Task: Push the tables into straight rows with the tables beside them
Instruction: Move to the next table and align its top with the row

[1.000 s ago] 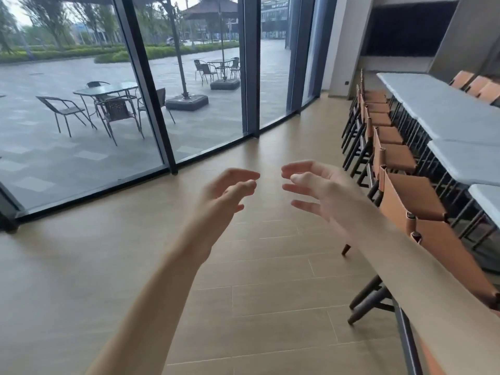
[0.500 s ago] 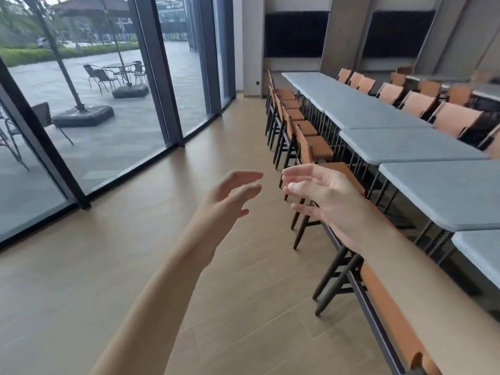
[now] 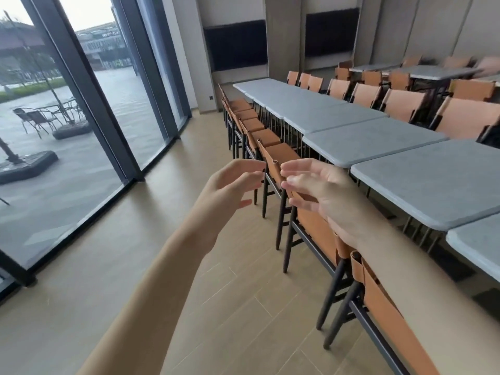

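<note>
A long row of grey-topped tables [image 3: 373,140] runs from the right foreground toward the back wall. The nearer tables [image 3: 433,180] sit offset from each other, so the row's left edge is stepped. My left hand [image 3: 230,185] and my right hand [image 3: 322,190] float in mid-air in front of me, fingers loosely curled and facing each other, holding nothing. Both hover over the aisle and the chair backs, apart from any table.
Orange chairs with black legs [image 3: 311,220] line the near side of the table row, tucked close. More orange chairs [image 3: 403,104] stand on the far side, with a second table row [image 3: 433,73] behind. Glass windows [image 3: 81,117] bound the wooden-floor aisle [image 3: 167,239] on the left.
My view has swung right, from the windows to the table row. Both hands kept their raised, facing pose in front of me.
</note>
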